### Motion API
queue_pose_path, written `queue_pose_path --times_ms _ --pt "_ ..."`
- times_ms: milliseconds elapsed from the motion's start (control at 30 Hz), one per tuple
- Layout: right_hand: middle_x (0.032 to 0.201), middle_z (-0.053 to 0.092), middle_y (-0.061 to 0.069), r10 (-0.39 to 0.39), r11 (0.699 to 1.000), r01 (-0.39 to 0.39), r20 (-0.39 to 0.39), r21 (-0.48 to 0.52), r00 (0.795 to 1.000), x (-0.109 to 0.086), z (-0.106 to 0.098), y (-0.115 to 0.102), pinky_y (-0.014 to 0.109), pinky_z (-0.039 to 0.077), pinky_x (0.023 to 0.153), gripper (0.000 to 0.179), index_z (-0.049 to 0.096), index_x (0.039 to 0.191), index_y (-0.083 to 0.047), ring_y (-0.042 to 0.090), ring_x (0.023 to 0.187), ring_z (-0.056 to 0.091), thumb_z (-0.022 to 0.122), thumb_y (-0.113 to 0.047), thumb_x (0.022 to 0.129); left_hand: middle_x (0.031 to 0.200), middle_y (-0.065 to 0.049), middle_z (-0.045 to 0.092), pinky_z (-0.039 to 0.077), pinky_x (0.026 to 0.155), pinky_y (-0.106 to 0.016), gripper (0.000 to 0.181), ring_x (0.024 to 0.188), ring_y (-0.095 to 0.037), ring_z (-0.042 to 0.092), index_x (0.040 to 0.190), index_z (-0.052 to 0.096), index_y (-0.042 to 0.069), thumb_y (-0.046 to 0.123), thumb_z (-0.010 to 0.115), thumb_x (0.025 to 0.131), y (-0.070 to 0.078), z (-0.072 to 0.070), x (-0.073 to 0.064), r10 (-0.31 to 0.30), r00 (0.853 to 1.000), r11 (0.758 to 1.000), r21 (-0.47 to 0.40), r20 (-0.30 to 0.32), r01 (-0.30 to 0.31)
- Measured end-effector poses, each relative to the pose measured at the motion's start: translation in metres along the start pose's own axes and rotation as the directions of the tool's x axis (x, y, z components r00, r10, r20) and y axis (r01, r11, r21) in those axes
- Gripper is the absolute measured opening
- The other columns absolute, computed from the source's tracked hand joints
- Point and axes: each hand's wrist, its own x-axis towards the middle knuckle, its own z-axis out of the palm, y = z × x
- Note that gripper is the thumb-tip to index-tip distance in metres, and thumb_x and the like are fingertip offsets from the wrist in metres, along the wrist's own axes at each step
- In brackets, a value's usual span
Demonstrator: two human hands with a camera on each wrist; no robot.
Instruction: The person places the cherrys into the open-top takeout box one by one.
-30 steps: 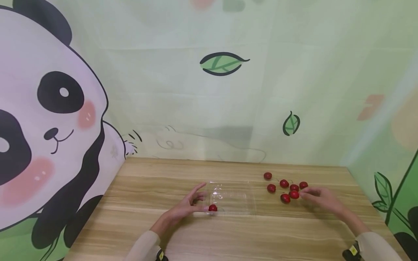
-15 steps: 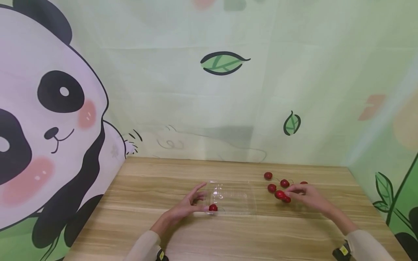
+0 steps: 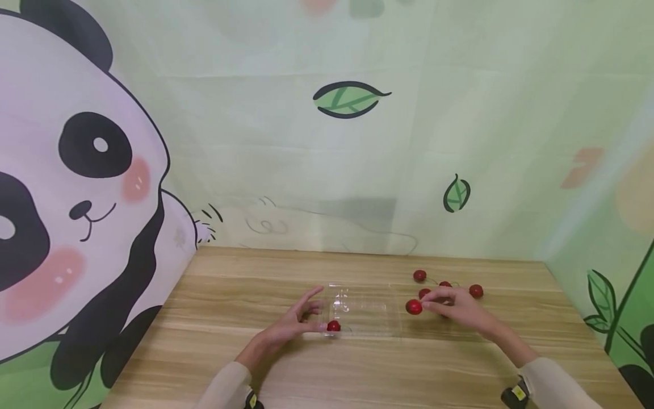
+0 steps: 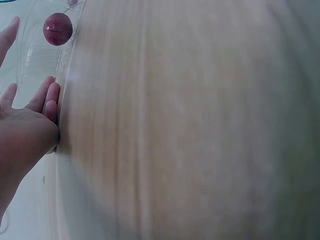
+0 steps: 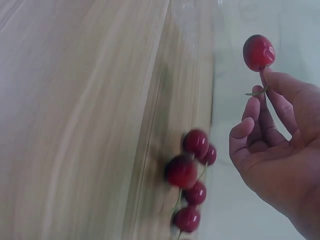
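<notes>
Moved leftward since half a second ago, in right hand (image 3: 460, 308) and held cherry (image 3: 414, 307) together: away from the loose cherries (image 3: 419, 275), toward the clear tray (image 3: 368, 315). No shift to make out in left hand (image 3: 288, 325), clear tray or tray cherry (image 3: 333, 326). In the right wrist view, thumb and index closed on the stem end, other fingers loosely bent, red fruit jutting past the fingertips and a thin green stem (image 5: 256, 93) curving off beside them. Raised above the table (image 3: 317, 375), just outside the right end of the tray, not yet over it. Farther out, at the opposite end, left hand spread wide, thumb at the near corner and a straight finger toward the far one, apparently steadying the plastic rather than gripping it. Just past that thumb, inside the near left corner, tray cherry. Around and behind right hand, at least five loose cherries on the table, partly hidden from the head camera. Judging by all this, midway through carrying another cherry to the tray. For the next move, best to clear the right wall, lower well inside, and loosen the pinch only near the bottom.
</notes>
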Motion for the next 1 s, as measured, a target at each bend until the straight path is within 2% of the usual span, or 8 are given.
queue_pose_path --times_ms 233,367,433,500,700,900,1000 --pt "0.107 0.076 0.015 -0.087 0.996 0.086 0.042 0.030 0.995 0.013 0.017 -0.020 0.019 0.055 0.080 0.019 0.077 0.108 -0.003 0.000 0.090 0.065 0.069 -0.017 0.098 0.162 -0.014 0.040 0.029 0.118 -0.053 0.091 0.143 -0.034 0.037 0.163 0.020 0.029 0.017 0.076 0.092 0.000 0.000 0.000 -0.006 1.000 1.000 0.012 -0.007 0.006" --pt "0.109 0.074 0.020 -0.072 0.996 0.068 0.077 0.058 0.994 0.022 0.025 -0.029 0.021 0.056 0.081 0.021 0.075 0.110 -0.001 0.009 0.093 0.067 0.067 -0.017 0.099 0.161 -0.013 0.041 0.029 0.118 -0.053 0.090 0.142 -0.033 0.037 0.163 0.021 0.030 0.018 0.076 0.092 -0.001 -0.001 0.002 -0.009 1.000 1.000 0.020 -0.011 0.009" --pt "0.110 0.074 0.021 -0.053 0.997 0.047 0.098 0.060 0.994 0.027 0.030 -0.033 0.025 0.059 0.081 0.022 0.075 0.111 -0.002 0.014 0.093 0.068 0.067 -0.018 0.100 0.161 -0.013 0.041 0.030 0.118 -0.053 0.090 0.142 -0.033 0.037 0.163 0.022 0.030 0.019 0.076 0.092 -0.001 0.000 0.002 -0.010 1.000 1.000 0.023 -0.012 0.010" --pt "0.109 0.074 0.021 -0.050 0.997 0.043 0.116 0.056 0.992 0.031 0.036 -0.036 0.030 0.061 0.080 0.022 0.075 0.111 -0.001 0.014 0.091 0.068 0.067 -0.018 0.099 0.161 -0.013 0.041 0.030 0.118 -0.052 0.091 0.142 -0.033 0.037 0.163 0.021 0.030 0.018 0.077 0.092 -0.001 0.000 0.002 -0.011 1.000 1.000 0.023 -0.014 0.011" --pt "0.103 0.074 0.021 -0.068 0.996 0.056 0.167 0.075 0.984 0.043 0.057 -0.045 0.026 0.060 0.077 0.021 0.074 0.108 0.001 0.011 0.086 0.066 0.066 -0.015 0.099 0.162 -0.012 0.041 0.030 0.118 -0.052 0.091 0.142 -0.032 0.037 0.163 0.021 0.031 0.018 0.077 0.092 -0.001 0.000 0.000 -0.011 1.000 1.000 0.023 -0.014 0.012" --pt "0.104 0.072 0.030 -0.067 0.993 0.045 0.201 0.112 0.977 0.056 0.073 -0.052 0.046 0.062 0.083 0.023 0.072 0.108 0.005 0.021 0.089 0.071 0.064 -0.015 0.100 0.162 -0.012 0.040 0.029 0.119 -0.055 0.091 0.144 -0.033 0.036 0.163 0.021 0.031 0.018 0.076 0.092 0.000 0.000 0.001 -0.016 1.000 1.000 0.018 -0.012 0.016" --pt "0.104 0.071 0.030 -0.081 0.990 0.053 0.212 0.133 0.974 0.061 0.080 -0.053 0.046 0.062 0.082 0.023 0.071 0.109 0.006 0.024 0.089 0.072 0.064 -0.014 0.100 0.162 -0.013 0.040 0.029 0.119 -0.056 0.091 0.144 -0.034 0.036 0.163 0.020 0.029 0.019 0.076 0.092 0.000 -0.001 0.002 -0.014 1.000 1.000 0.025 -0.006 0.014"
